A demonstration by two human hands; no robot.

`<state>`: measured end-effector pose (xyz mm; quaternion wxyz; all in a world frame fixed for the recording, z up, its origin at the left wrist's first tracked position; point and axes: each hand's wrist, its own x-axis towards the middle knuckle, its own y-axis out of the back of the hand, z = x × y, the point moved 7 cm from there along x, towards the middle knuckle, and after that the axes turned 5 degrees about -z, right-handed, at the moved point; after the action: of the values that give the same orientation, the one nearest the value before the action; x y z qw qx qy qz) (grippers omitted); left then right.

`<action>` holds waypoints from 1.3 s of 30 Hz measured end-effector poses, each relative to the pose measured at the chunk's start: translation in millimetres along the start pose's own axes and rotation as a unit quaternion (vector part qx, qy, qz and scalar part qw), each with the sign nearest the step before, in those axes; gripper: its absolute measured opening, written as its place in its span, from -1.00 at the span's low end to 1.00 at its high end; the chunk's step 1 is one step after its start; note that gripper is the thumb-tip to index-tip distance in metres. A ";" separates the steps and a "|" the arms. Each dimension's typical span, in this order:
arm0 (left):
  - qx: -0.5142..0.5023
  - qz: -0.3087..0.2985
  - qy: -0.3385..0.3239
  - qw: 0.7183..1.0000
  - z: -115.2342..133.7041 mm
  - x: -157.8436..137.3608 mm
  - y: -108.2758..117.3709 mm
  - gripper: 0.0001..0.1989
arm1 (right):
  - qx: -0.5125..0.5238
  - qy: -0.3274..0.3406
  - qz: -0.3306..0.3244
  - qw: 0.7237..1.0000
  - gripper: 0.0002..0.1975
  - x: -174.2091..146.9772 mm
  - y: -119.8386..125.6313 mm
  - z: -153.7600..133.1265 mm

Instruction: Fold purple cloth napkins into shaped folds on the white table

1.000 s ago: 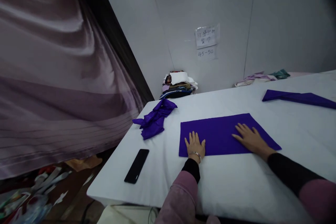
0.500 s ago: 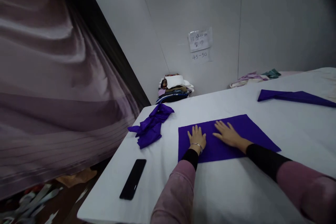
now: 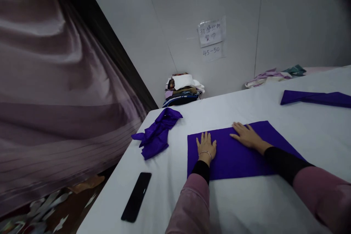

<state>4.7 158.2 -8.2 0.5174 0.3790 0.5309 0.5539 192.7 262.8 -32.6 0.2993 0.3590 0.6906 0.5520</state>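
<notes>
A purple cloth [image 3: 233, 159], folded into a flat rectangle, lies on the white-covered table [image 3: 236, 204]. My left hand [image 3: 206, 147] rests flat on its left part, fingers spread, a thin bracelet at the wrist. Further right, my right hand [image 3: 248, 135] is laid flat near the cloth's far edge, with its fingers apart. Neither hand grips anything. Left of the folded cloth sits a crumpled purple cloth [image 3: 157, 133], apart from both hands.
A black phone [image 3: 136, 197] lies near the table's left edge. Another folded purple cloth [image 3: 315, 98] is at the far right. Piled fabrics [image 3: 181, 89] stand behind the table by the wall. A pinkish curtain [image 3: 55, 91] hangs at the left.
My right hand has slid right and toward the far edge of the cloth. My left hand stays at nearly the same place on it. The view has shifted slightly.
</notes>
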 end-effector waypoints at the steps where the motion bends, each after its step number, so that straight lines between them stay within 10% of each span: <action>1: 0.001 -0.001 -0.001 1.000 0.3 -0.1 -0.4 -0.40 | -0.004 -0.025 0.002 1.000 -0.19 -3.7 3.0 23.5; 6: 0.013 -0.005 0.002 1.000 -0.4 -0.1 -1.2 -0.41 | -0.034 -0.125 0.030 0.991 -0.20 -24.3 22.1 127.7; 10: 0.011 -0.018 0.002 1.000 -2.9 2.2 2.7 -0.42 | -0.027 -0.177 0.024 0.984 -0.18 -32.5 33.6 146.2; 18: 0.002 -0.049 -0.040 0.998 20.0 -13.8 0.3 -0.36 | 0.023 0.111 0.014 0.993 -0.23 -56.2 2.0 -59.3; 21: 0.029 -0.028 -0.054 0.998 20.4 -33.1 -4.6 -0.34 | 0.034 0.140 0.008 0.989 -0.24 -69.5 -4.7 -83.4; 33: 0.081 -0.041 0.120 0.989 -107.4 -98.2 12.0 -0.38 | -0.029 -0.071 0.060 0.995 -0.27 -147.4 13.2 134.6; 36: 0.082 -0.013 0.137 0.987 -91.5 -103.3 13.6 -0.35 | -0.040 -0.097 0.085 0.991 -0.26 -149.3 21.6 124.7; 39: 0.062 0.007 0.055 0.997 -38.0 -103.0 6.0 -0.31 | -0.040 -0.050 0.098 0.993 -0.22 -134.6 26.0 50.4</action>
<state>-14.9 50.8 5.4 0.4589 0.3834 0.5893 0.5432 313.6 182.7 -15.5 0.2920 0.4395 0.6141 0.5870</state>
